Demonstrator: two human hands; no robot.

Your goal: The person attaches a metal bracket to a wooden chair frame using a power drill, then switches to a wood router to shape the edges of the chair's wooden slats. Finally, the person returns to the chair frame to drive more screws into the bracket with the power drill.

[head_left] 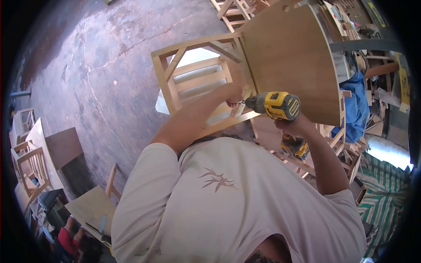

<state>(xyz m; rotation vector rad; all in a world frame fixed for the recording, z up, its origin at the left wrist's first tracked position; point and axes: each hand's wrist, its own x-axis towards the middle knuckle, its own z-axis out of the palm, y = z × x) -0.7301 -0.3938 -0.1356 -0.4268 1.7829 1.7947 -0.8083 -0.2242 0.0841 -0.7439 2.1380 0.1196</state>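
A yellow and black power drill (278,105) is in my right hand (296,126), which is wrapped round its handle. The drill lies level in the view, its tip pointing left. My left hand (233,94) is at the corner of a light wooden frame (175,46), right by the drill's tip, with fingers curled. What the fingers pinch is too small to name. The frame has slats and diagonal corner braces. A large wooden panel (291,61) stands against the frame's right side.
Wooden chairs (33,166) stand at the far left. A board (92,208) lies at lower left, near a person in red (68,239). Blue sheeting (356,103), wood scraps and a green striped cloth (386,188) are at the right.
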